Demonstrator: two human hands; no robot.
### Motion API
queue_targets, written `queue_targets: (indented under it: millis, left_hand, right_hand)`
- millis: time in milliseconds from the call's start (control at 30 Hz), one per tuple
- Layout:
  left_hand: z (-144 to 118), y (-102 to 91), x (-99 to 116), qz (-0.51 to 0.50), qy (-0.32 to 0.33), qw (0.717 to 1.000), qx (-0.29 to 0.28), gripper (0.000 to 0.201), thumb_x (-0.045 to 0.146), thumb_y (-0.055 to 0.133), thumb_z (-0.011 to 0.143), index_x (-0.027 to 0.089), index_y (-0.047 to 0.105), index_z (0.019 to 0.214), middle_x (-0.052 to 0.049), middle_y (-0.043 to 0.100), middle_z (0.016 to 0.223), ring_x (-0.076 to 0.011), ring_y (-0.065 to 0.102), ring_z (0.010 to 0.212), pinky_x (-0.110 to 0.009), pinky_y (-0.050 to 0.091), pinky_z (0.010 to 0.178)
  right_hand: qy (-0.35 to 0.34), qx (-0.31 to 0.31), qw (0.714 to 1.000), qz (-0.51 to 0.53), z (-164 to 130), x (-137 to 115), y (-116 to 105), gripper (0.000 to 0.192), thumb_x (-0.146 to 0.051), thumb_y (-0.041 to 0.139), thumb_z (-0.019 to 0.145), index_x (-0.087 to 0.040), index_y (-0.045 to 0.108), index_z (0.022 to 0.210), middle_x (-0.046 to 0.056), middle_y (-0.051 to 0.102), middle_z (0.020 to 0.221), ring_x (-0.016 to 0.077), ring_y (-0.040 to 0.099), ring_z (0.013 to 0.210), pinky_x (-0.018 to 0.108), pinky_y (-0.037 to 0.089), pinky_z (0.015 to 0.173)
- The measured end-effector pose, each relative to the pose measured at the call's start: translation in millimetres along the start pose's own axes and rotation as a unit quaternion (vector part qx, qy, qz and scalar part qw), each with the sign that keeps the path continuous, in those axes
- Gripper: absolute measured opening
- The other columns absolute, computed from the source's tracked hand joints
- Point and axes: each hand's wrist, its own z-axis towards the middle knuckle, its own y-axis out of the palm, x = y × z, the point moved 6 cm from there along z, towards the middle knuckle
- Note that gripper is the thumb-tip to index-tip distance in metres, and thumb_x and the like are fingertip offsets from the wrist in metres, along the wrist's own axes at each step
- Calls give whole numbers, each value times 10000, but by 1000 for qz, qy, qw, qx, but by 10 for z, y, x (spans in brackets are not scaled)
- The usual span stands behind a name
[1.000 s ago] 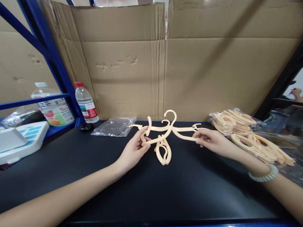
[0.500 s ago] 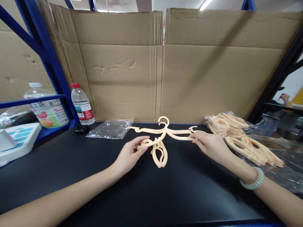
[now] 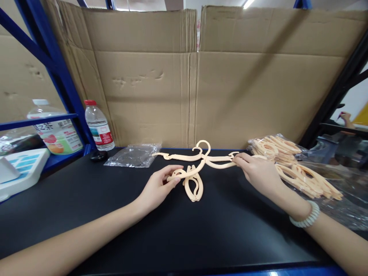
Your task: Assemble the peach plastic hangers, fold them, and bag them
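Note:
My left hand [image 3: 161, 184] pinches the left end of a cream plastic folding hanger [image 3: 220, 166], its arms spread and its hook upward. My right hand [image 3: 257, 170] has its fingers closed round the right arm of the same hanger, hiding part of that end. Just behind lies another spread hanger [image 3: 184, 157] of the same kind, its right tip close to my right fingertips. Beneath the held hanger, a folded hanger [image 3: 194, 198] rests on the black table [image 3: 178, 237].
Bagged folded hangers [image 3: 273, 147] and more folded hangers [image 3: 310, 182] on clear plastic lie at right. An empty clear bag [image 3: 133, 156], a red-capped water bottle [image 3: 99, 128] and a black round object [image 3: 98, 156] stand back left. Cardboard [image 3: 149, 88] walls off the rear.
My right hand has shifted slightly, and the held hanger's hook has swung a little to the right and up, apart from the rear hanger's hook. My left hand keeps its grip.

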Motion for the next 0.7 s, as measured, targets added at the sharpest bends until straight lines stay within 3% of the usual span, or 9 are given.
queue_targets:
  millis: [200,300,433,600,700]
  left_hand:
    - [0,-12,15,10,5,1000,8,383,382,547,803,171,608,1116,-27,648,829,-156,570,702,-297,462,684]
    - [-1,-11,18,10,8,1000,5,381,383,545,805,172,605,1116,-29,655,838,-160,585,718,-296,470,685]
    - [-2,-2,7,2,10,1000,1,370,377,551,810,166,599,1110,-47,671,890,-173,609,756,-305,488,701]
    - [-1,9,-8,-30,10,999,-7,349,362,568,812,164,581,1100,-71,679,963,-198,638,853,-319,498,750]
    - [0,9,-13,-45,12,999,-9,341,356,573,814,164,573,1097,-79,672,997,-208,637,902,-328,496,776]
  right_hand:
    - [-3,10,1000,-28,-4,-23,-4,341,-31,390,827,-192,624,1016,50,681,1061,146,605,574,284,303,432]
    - [-12,20,1000,-7,3,-27,-7,322,-35,386,840,-190,622,994,55,679,1056,162,639,674,263,355,461]
    - [-13,22,999,34,1,-23,16,313,-47,374,847,-188,624,973,93,609,1195,190,649,791,256,438,523]
    - [20,14,987,157,-10,18,80,309,-113,373,877,-207,589,1077,116,514,1293,194,639,767,324,516,609]
    - [55,20,951,305,2,61,136,316,-158,434,862,-229,544,1150,106,556,1212,198,629,803,359,538,694]
